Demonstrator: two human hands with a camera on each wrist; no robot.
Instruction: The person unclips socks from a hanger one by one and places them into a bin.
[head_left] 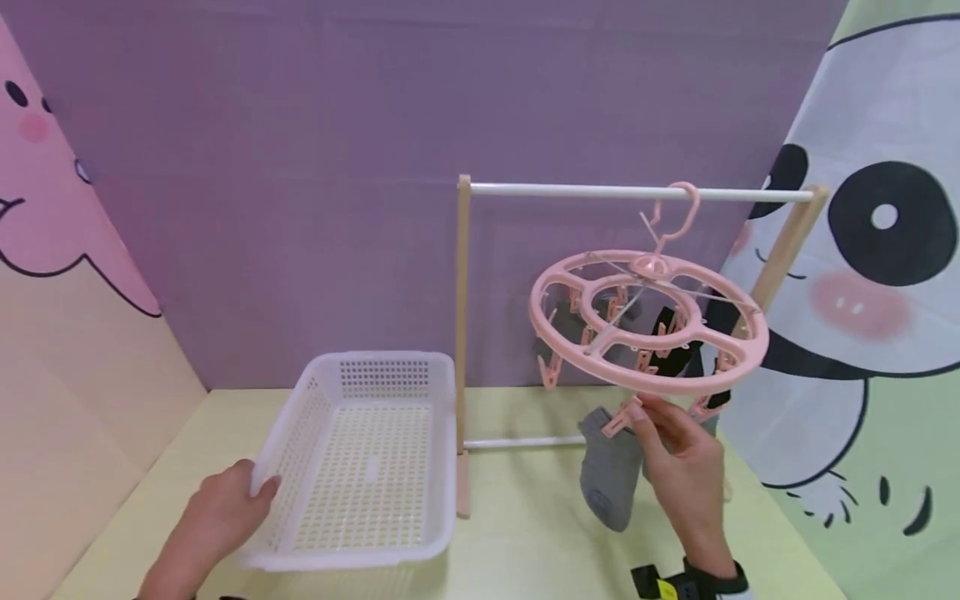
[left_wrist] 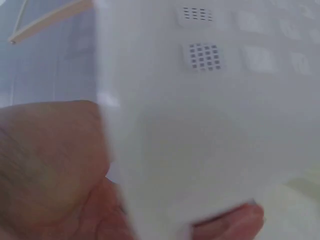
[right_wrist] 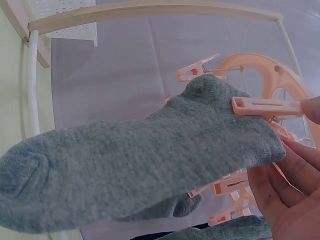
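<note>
A white plastic basket (head_left: 352,560) with a lattice floor stands on the left, tilted. My left hand (head_left: 225,512) grips its left rim; the left wrist view shows the basket wall (left_wrist: 200,125) between thumb and fingers. At the right, my right hand (head_left: 686,467) pinches a pink clothespin (head_left: 621,418) on the near edge of a round pink drying hanger (head_left: 648,383). A grey sock (head_left: 609,479) hangs by its cuff from this clothespin (right_wrist: 265,107). The right wrist view shows my fingertips behind the cuff.
The hanger hooks over the white top rail (head_left: 562,191) of a rack with wooden posts (head_left: 462,317). Several clothespins (head_left: 551,368) dangle from it, some with socks, including a black sock (head_left: 675,360). Behind the pale yellow table (head_left: 517,558) hangs a purple backdrop (head_left: 300,208).
</note>
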